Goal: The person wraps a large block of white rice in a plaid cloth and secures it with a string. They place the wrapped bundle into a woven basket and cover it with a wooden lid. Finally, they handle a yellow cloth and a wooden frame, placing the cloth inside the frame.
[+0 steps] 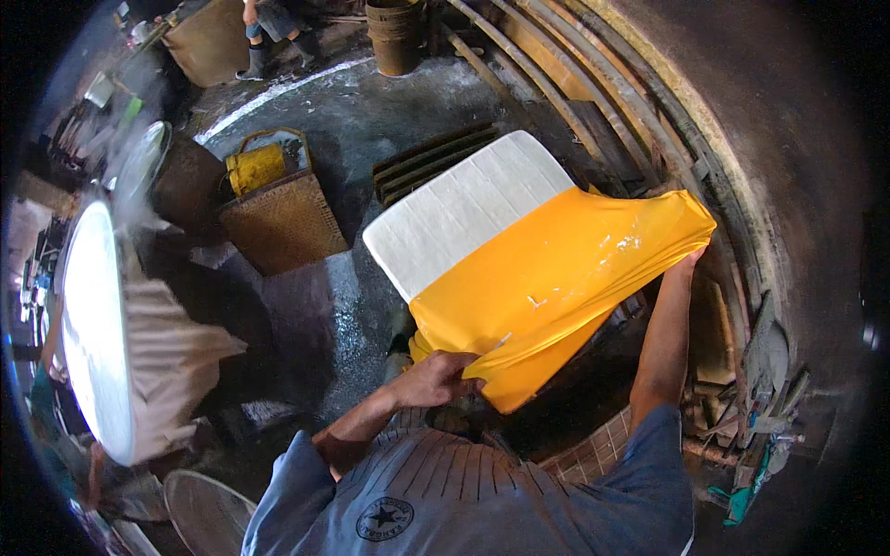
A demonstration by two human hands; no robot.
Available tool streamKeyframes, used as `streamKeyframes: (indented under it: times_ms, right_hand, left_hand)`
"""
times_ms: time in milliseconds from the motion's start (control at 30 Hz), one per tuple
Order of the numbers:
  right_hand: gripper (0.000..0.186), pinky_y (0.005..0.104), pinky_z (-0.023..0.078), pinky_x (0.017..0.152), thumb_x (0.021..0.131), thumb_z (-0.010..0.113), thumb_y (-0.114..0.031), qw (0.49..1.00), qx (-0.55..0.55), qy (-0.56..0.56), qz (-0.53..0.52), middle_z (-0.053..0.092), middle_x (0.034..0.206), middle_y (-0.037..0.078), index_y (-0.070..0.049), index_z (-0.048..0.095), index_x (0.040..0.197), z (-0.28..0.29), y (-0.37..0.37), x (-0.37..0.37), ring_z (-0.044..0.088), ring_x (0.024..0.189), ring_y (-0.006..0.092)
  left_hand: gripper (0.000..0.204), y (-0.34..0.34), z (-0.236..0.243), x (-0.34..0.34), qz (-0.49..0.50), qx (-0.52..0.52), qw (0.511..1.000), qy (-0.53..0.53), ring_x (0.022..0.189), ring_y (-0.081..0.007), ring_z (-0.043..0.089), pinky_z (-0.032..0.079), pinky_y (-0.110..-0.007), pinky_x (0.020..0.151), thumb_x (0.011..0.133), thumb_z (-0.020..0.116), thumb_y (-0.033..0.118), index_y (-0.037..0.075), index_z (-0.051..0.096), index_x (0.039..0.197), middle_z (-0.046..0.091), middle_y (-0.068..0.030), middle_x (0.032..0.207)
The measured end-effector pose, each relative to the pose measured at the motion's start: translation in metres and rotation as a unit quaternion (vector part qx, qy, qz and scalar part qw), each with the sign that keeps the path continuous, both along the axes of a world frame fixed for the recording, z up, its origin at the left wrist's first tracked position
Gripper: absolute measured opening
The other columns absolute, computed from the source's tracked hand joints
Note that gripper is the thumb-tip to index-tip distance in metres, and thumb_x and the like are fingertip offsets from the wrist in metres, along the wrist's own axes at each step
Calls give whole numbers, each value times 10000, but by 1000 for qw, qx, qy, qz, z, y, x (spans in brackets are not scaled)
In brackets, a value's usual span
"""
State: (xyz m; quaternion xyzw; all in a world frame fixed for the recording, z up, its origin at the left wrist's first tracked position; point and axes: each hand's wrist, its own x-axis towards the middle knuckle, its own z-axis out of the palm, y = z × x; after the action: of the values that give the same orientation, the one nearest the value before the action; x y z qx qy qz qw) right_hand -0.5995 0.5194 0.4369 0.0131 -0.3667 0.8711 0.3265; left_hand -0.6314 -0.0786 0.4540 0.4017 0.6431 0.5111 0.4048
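Observation:
A white slab (464,208) with rounded corners and faint ribs lies tilted in front of me. Yellow stretchy cloth (547,278) covers its near right part, creased along the near edge and marked with small white flecks. At the cloth's near left corner, my left hand (436,378) is closed with a bunched fold in its fingers. My right arm reaches farther out, and my right hand (691,261) grips the cloth at its right end; some of those fingers are hidden under the fabric. Between the hands the cloth is pulled into long folds.
To the left stands a woven basket (283,227) with a yellow bucket (256,169). Dark slatted boards (431,162) lie behind the slab. A large bright round tray (97,334) is at far left. Poles (593,102) run along the right wall; a person's legs (273,32) show far back.

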Motion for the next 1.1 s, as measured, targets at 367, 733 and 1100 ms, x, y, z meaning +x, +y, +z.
streamKeyframes:
  times_ms: [367, 733, 1100]
  right_hand:
    - [524, 500, 433, 967, 938, 332, -419, 997, 18, -20, -65, 583, 1207, 159, -25, 549, 1207, 49, 7, 227, 564, 1093, 329]
    - [545, 492, 426, 972, 933, 335, -440, 969, 73, -139, -193, 570, 1221, 153, -25, 532, 1226, 96, -23, 457, 552, 1102, 325]
    - [568, 490, 418, 977, 926, 342, -459, 885, 163, -292, -324, 558, 1234, 152, -24, 514, 1248, 206, -76, 586, 538, 1116, 324]
  left_hand:
    - [401, 63, 73, 193, -171, -22, 985, 5, 921, -312, 608, 446, -409, 758, 922, 547, 288, -59, 507, 1118, 603, -263, 954]
    - [353, 125, 116, 318, -252, 281, 926, -12, 811, -276, 584, 446, -393, 700, 858, 603, 216, -94, 526, 1008, 601, -218, 852]
    - [437, 129, 187, 358, -392, 358, 827, -185, 930, -278, 598, 469, -379, 807, 792, 656, 199, -28, 530, 1143, 615, -196, 1021]
